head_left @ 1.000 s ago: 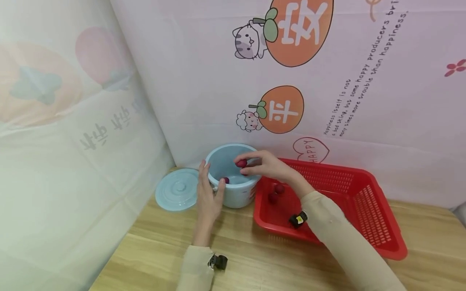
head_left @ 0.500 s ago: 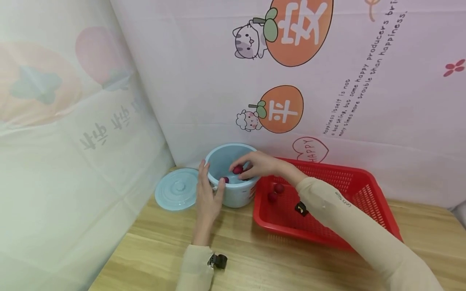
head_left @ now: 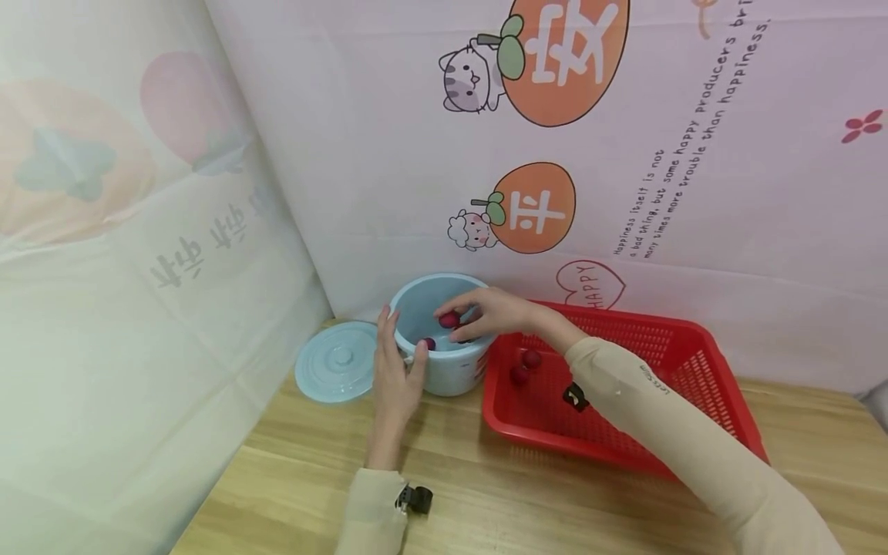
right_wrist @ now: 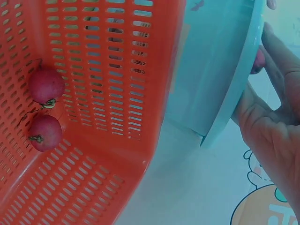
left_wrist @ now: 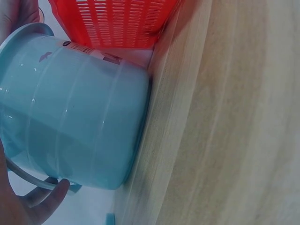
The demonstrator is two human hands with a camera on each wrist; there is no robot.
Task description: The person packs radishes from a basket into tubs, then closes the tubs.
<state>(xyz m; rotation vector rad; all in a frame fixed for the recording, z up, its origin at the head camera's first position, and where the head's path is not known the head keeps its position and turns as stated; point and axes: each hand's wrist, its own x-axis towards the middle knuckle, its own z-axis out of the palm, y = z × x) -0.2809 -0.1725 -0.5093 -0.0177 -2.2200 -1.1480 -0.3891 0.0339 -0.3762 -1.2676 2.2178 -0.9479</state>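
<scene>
In the head view a light blue bucket stands upright against the back wall. My right hand reaches over its right rim and pinches a red radish inside the opening. A dark red patch shows under the same hand, mostly hidden by fingers. Another radish lies low in the bucket near the front rim. My left hand rests against the bucket's left side, fingers straight and thumb at the front rim. Its fingertips touch near the bucket's handle in the left wrist view.
A red perforated plastic basket sits right beside the bucket. Two radishes with stubby stems lie in it. The blue lid lies left of the bucket on the wooden table. A printed cloth hangs behind.
My right hand has moved left and down into the bucket's opening with the radish, and its forearm has swung lower. The left hand has stayed in place.
</scene>
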